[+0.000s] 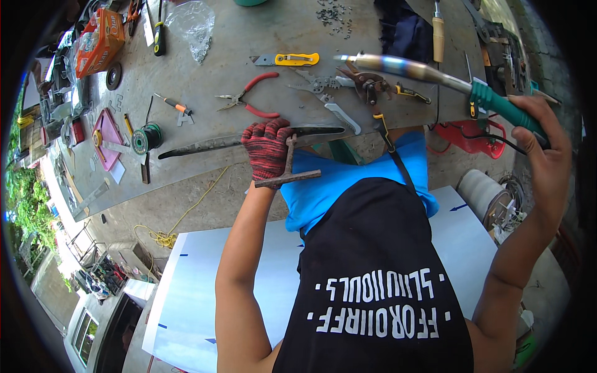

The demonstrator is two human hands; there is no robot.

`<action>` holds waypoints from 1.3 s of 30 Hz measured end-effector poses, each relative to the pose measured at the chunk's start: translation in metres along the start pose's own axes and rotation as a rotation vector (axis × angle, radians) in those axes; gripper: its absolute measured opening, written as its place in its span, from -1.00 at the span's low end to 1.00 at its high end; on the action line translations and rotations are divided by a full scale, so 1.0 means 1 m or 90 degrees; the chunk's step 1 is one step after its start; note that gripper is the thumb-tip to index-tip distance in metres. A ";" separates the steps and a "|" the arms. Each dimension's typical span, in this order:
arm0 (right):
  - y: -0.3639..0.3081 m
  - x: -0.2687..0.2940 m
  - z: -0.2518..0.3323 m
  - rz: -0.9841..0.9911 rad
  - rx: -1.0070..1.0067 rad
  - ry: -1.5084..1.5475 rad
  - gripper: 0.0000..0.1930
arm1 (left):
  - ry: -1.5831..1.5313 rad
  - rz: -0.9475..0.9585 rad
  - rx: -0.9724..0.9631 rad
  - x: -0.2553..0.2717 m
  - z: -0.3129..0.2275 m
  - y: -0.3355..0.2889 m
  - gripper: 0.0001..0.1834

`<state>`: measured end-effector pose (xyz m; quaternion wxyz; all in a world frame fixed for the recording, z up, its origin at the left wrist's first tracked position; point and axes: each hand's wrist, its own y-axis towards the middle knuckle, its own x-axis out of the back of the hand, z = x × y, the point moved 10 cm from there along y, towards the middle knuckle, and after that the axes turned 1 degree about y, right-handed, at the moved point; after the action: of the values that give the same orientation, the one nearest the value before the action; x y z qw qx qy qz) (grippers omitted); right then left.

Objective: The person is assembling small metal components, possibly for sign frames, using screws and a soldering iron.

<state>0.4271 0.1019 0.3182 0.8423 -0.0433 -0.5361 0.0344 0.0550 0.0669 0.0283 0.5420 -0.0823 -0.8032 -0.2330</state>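
My left hand (267, 149), in a red and black knitted glove, is closed round a long, slightly curved black strip (205, 145) lying along the table's near edge. A rusty T-shaped metal bar (288, 163) lies against the same hand; whether the fingers also grip it I cannot tell. My bare right hand (541, 127) wraps round the green handle of a large soldering iron (429, 73). Its heat-tinted metal barrel points left over the table, with the tip raised clear of the black strip. A black cord trails from the handle.
Red-handled pliers (252, 96), a yellow utility knife (297, 59), snips (368, 84) and a solder spool (147, 138) lie on the metal table (205, 81). Small metal bits (336, 15) are scattered at the back. A red stool-like object (476, 138) stands right.
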 end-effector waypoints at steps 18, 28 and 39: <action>-0.047 -0.023 -0.255 -0.534 -0.214 0.551 -0.66 | 0.029 0.027 -0.014 0.001 -0.002 -0.003 -0.82; 0.077 -0.114 -0.311 -0.503 -0.280 0.488 -0.70 | 0.023 -0.010 -0.034 0.005 -0.011 0.001 -0.81; 0.127 -0.165 -0.318 -0.501 -0.244 0.383 -0.67 | 0.035 0.013 -0.025 0.000 -0.003 -0.002 -0.83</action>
<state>0.6439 0.1993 0.0213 0.8851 0.0004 -0.2430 -0.3969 0.0570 0.0640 0.0288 0.5645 -0.0950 -0.7824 -0.2454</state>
